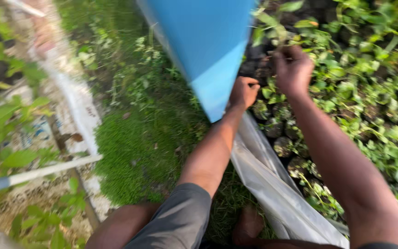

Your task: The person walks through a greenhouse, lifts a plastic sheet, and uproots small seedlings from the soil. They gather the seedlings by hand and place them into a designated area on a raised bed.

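The blue sheet [206, 41] stood tilted over the seedling pots [282, 138], my left hand [243, 92] clenched on its lower edge to hold it aside, my right hand [292, 69] pinching a seedling stem.

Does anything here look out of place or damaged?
Nothing looks damaged. The left hand grips the blue sheet, lifted at a slant over the seedling bags. The right hand reaches among the seedlings. The picture is blurred, so small faults could be missed.

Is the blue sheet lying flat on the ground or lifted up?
Lifted. The blue sheet stands off the grass, its lower corner pinched in the left hand; the right hand reaches into seedlings.
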